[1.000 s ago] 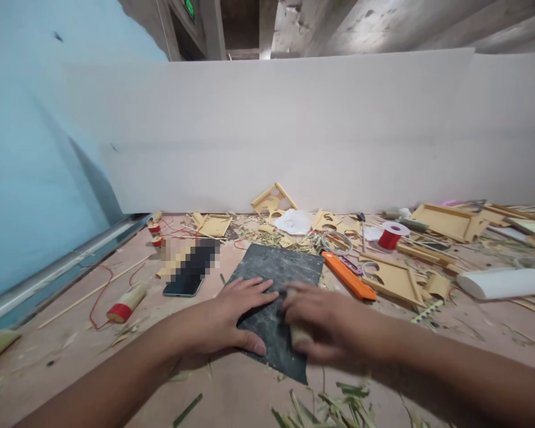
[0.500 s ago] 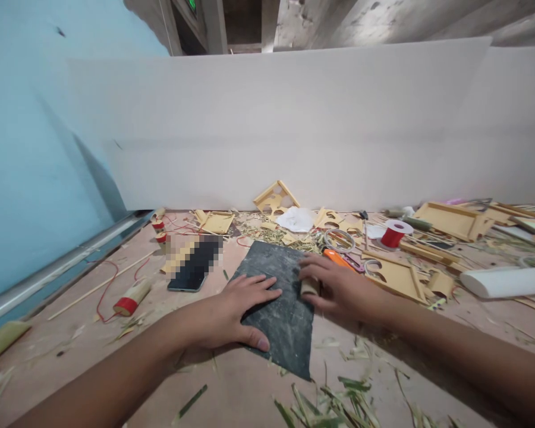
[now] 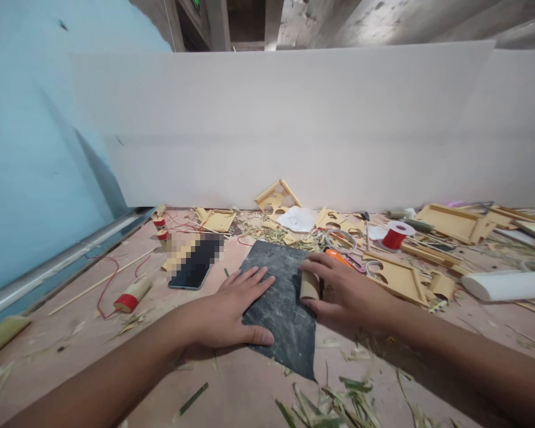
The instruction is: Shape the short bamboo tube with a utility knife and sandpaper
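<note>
A dark grey sheet of sandpaper (image 3: 289, 342), dusted with pale powder, lies flat on the wooden work surface. My left hand (image 3: 236, 312) rests on its left side, palm down, fingers spread and thumb stretched out. At the sheet's right edge, my right hand (image 3: 334, 288) grips a short piece of bamboo tube (image 3: 310, 286) between fingers and thumb. The tube is against the sandpaper, and its cut end faces me. Just beyond the right hand are an orange utility knife (image 3: 336, 255) and a purple-handled tool (image 3: 355, 263), both partly hidden.
Left of the sheet lies a phone (image 3: 191, 270), and nearby a bamboo tube with a red band (image 3: 134, 294) and red thread. Rightward are a red spool (image 3: 396, 235), a yellow wooden frame (image 3: 396, 276) and a white roll (image 3: 508, 285). Green shavings (image 3: 339, 404) lie in front; a white panel (image 3: 294, 131) stands behind.
My right hand has shifted slightly on the sandpaper, and more of the bamboo tube's side now shows between the fingers. The left hand stays flat in nearly the same place.
</note>
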A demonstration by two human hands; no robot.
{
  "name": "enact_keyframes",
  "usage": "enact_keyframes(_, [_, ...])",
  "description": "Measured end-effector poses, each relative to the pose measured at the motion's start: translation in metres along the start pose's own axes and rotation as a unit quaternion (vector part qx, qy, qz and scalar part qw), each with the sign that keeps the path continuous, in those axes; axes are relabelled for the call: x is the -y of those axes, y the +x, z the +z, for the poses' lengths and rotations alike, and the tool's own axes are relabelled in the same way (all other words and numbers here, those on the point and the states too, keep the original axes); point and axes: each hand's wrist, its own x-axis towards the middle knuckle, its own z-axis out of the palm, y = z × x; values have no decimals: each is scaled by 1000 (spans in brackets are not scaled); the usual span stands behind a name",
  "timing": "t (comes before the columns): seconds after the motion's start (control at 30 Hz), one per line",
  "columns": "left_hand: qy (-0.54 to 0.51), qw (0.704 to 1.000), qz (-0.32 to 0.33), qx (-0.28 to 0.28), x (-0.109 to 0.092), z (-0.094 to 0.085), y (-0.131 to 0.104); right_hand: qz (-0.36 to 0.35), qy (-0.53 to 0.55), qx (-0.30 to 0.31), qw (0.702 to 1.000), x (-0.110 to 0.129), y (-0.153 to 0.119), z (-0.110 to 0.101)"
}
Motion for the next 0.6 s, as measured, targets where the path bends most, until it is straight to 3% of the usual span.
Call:
enact_keyframes(0.13, [-4, 1000, 13, 4, 0, 1, 0, -64, 71, 59, 994, 8, -3, 7])
enact_keyframes(0.33, [-2, 1000, 5, 5, -2, 3, 1, 33, 29, -23, 999, 0, 0, 10])
enact_keyframes(0.47, [-13, 1000, 14, -2, -1, 5, 2, -67, 73, 51, 994, 15, -5, 12])
enact_keyframes(0.6, [-5, 1000, 0, 8, -3, 3, 2, 10, 34, 26, 999, 17, -6, 12])
